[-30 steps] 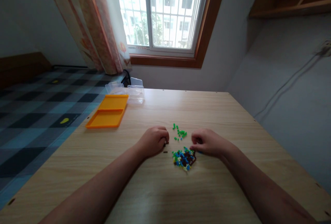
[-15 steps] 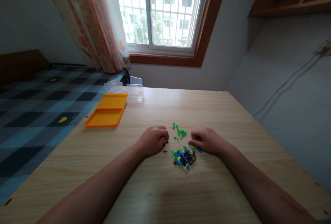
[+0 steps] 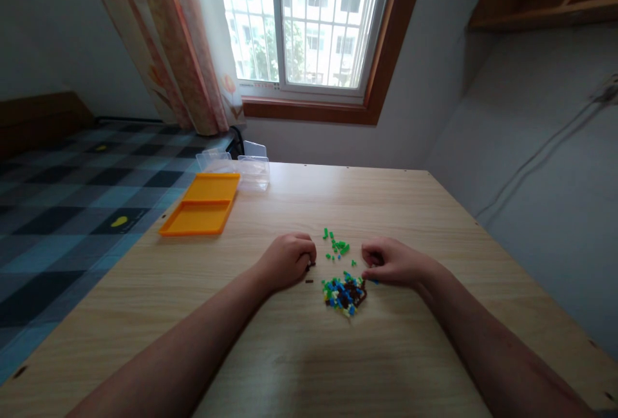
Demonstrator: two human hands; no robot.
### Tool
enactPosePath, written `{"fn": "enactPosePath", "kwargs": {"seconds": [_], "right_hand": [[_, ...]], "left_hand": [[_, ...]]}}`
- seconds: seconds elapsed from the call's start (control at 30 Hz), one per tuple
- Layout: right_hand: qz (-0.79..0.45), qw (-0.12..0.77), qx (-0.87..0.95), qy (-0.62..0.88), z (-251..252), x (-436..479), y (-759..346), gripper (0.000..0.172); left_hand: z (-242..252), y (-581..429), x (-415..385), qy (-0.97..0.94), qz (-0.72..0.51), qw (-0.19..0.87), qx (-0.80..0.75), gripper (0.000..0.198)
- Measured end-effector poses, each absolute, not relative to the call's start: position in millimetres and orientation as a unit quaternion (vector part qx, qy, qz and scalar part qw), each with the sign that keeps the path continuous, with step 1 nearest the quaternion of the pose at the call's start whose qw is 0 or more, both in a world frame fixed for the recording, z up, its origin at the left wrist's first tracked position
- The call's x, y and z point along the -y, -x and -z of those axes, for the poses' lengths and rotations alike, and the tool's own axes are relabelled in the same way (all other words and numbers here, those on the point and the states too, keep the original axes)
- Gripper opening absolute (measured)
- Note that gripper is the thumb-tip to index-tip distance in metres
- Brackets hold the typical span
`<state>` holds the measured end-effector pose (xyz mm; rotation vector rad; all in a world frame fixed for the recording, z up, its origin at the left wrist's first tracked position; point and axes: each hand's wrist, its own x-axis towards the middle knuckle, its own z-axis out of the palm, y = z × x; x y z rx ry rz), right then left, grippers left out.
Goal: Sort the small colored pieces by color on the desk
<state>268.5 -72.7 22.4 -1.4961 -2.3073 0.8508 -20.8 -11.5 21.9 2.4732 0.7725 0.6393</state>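
We note one green piece (image 3: 354, 263) newly lying between mixed pile (image 3: 344, 294) and green cluster (image 3: 340, 246), apparently enlarging the latter. Left hand (image 3: 288, 261) and right hand (image 3: 396, 263) curl narrowly either side; we cannot tell their contents.

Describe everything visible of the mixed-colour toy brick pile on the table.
The mixed-colour toy brick pile is a low, loose heap of tiny pieces, plastic by their look, in green, blue, dark brown and pale yellow. Brown gathers toward its right side. It lies on the wood-grain tabletop, nearer the wearer than the scattered green bricks. The right hand is close to its far right edge; whether they touch cannot be told. Its pieces are too small to count.
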Motion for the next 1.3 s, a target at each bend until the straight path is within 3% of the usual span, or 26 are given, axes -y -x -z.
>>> {"fn": "enactPosePath", "kwargs": {"seconds": [0.7,1.03,1.3], "right_hand": [[-0.229,0.126,0.800,0.540,-32.4,79.3,-254.5,0.018],[-0.243,0.115,0.801,0.535,-31.7,78.0,-256.5,0.025],[-0.237,0.119,0.804,0.532,-31.8,78.5,-256.0,0.027]], "left_hand": [[-22.4,19.7,12.2,-0.905,-0.229,0.223,-0.281,0.025],[-25.5,17.2,18.3,-0.920,-0.225,0.190,-0.258,0.025],[-26.5,4.6,40.5,-0.957,-0.188,0.105,-0.193,0.042]]}}
